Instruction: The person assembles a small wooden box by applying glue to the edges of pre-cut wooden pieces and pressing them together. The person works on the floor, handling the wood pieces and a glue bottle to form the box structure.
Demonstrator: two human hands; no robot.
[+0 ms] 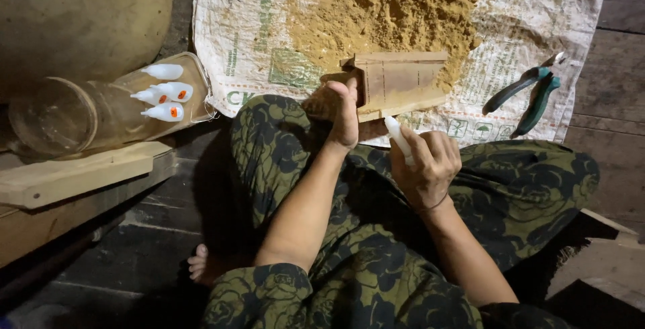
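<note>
My left hand (343, 115) reaches forward and grips the left edge of a small wooden box-like piece (398, 80) that rests on a printed woven sack (242, 47). My right hand (427, 166) is closed around a small white glue bottle (398, 137), its tip pointing up toward the wooden piece's near edge. I sit cross-legged in green patterned trousers (524, 188) with both forearms over my lap.
A heap of yellow sawdust (383, 7) covers the sack behind the wooden piece. Green-handled pliers (527, 94) lie on the sack at right. At left, three white glue bottles (164, 92) lie in a clear tray by a clear jar (57, 117), above wooden planks (74, 174).
</note>
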